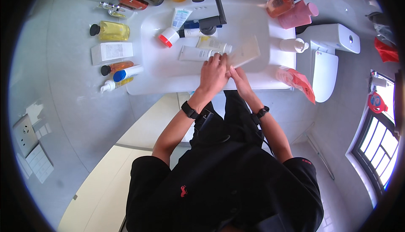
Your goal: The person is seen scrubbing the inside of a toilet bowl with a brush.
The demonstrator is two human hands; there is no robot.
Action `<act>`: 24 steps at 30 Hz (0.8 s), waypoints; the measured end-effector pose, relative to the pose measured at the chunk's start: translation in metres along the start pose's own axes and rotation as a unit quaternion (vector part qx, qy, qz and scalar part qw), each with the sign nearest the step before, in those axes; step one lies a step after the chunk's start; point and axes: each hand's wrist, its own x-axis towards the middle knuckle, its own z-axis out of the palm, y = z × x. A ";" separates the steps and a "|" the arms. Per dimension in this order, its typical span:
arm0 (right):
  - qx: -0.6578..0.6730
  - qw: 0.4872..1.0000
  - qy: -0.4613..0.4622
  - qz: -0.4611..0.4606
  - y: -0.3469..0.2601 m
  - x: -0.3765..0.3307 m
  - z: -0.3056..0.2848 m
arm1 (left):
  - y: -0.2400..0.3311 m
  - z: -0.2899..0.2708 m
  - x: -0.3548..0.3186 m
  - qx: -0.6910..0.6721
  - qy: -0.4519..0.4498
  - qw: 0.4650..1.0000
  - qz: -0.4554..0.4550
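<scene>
In the white basin (168, 73), left hand (213, 73) curls over a white tube (195, 54); right hand (239, 76), at its three o'clock, pinches a beige packet (246, 51).

A yellow bottle with a black cap (110, 31) and a white box (112, 52) lie on the worktop (67, 42), left of the basin. A pink bottle (298, 16) lies at the basin's right rim, beside a white toilet (331, 50). An orange packet (296, 81) overhangs the worktop edge.

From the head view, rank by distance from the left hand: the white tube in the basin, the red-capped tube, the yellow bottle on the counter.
From the left hand:
1. White tube, in the basin at its fingertips.
2. Red-capped tube, farther up-left in the basin.
3. Yellow bottle, on the counter, far left.
</scene>
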 end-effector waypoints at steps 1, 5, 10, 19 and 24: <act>0.001 1.000 0.002 0.002 -0.002 -0.003 0.002 | 0.004 0.003 -0.002 -0.005 -0.019 1.000 0.024; 0.019 0.995 0.094 -0.031 -0.019 -0.012 -0.001 | 0.002 -0.003 0.004 -0.158 -0.093 0.981 0.056; -0.037 0.994 0.096 -0.043 -0.024 -0.012 -0.027 | -0.078 0.041 0.033 -0.299 -0.156 0.935 -0.113; 0.019 0.992 0.119 0.023 -0.039 -0.018 -0.033 | -0.093 0.104 0.092 0.091 -0.174 0.965 0.174; 0.012 0.991 0.129 0.035 -0.036 -0.019 -0.031 | -0.084 0.117 0.099 0.168 -0.189 0.949 0.189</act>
